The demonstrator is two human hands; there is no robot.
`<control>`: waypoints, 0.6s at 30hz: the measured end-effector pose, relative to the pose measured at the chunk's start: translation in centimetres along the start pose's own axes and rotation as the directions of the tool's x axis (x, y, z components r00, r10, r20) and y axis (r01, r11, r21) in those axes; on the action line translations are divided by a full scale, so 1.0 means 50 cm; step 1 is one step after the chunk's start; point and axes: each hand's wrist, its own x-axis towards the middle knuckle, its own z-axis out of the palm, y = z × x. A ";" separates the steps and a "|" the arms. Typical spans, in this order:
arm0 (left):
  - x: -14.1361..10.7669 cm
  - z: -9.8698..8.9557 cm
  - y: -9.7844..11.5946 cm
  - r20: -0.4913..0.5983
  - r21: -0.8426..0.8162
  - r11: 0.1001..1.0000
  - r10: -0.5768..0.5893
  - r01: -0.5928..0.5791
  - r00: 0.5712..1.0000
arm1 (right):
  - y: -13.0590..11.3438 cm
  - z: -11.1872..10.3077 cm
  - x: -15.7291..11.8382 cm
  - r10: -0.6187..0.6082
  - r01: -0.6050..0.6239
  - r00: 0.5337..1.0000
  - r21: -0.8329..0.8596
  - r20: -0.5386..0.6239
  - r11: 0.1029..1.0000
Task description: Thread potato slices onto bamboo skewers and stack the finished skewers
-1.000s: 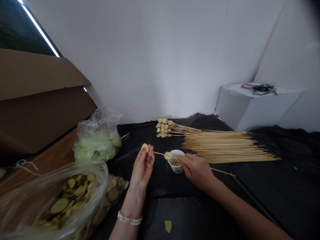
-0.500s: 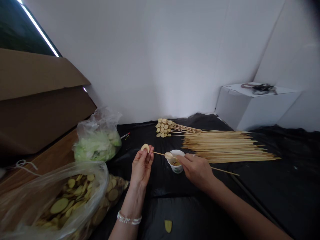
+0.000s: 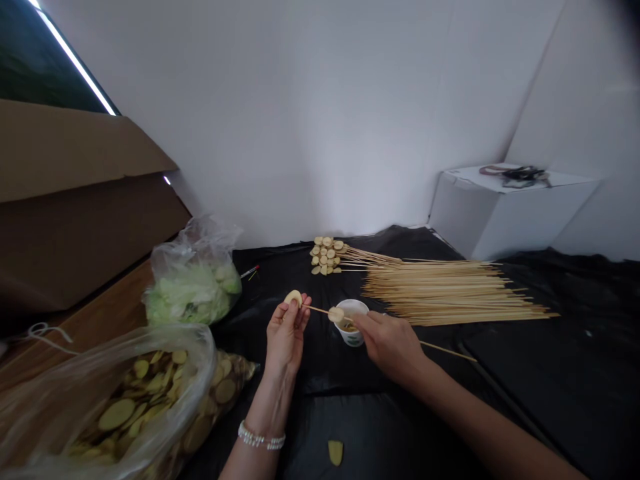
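left hand (image 3: 287, 337): fingers nearly closed, thumb and fingertips pinching a pale potato slice (image 3: 293, 297) at the tip of a bamboo skewer (image 3: 320, 309). right hand (image 3: 390, 347): fingers curled and closed on the same skewer, just beside a small paper cup (image 3: 351, 331) holding a brownish liquid. one slice (image 3: 336, 315) sits threaded on the skewer above the cup. surface: black plastic sheet (image 3: 400, 413) with a loose bundle of bamboo skewers (image 3: 450, 293) at centre right, loaded skewers (image 3: 324, 256) beyond the cup, one stray slice (image 3: 335, 453) at bottom centre. lower left: clear bag of potato slices (image 3: 115, 400); behind it, bag of shredded cabbage (image 3: 193, 293). room: cardboard box (image 3: 75, 200) at left, white wall (image 3: 300, 120) behind, white box (image 3: 515, 213) at upper right.
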 end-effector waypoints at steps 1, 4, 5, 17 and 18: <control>0.000 0.000 0.000 0.001 -0.003 1.000 -0.004 0.004 1.000 | 0.000 0.000 0.001 0.008 -0.008 1.000 0.009 0.014 1.000; -0.001 0.002 0.002 -0.006 -0.008 1.000 -0.013 0.013 1.000 | 0.000 -0.001 0.002 0.003 -0.003 1.000 -0.011 0.012 1.000; -0.002 0.003 0.004 -0.012 -0.007 1.000 -0.019 0.019 1.000 | 0.001 -0.001 0.002 -0.003 0.003 1.000 -0.024 0.003 1.000; 0.009 -0.002 0.014 -0.108 -0.004 1.000 0.003 -0.004 0.994 | 0.008 -0.003 0.004 -0.012 0.013 1.000 0.098 -0.010 0.995; 0.009 -0.001 0.013 -0.107 -0.006 1.000 0.000 -0.001 0.994 | 0.008 -0.002 0.005 -0.009 0.010 1.000 0.100 -0.012 0.995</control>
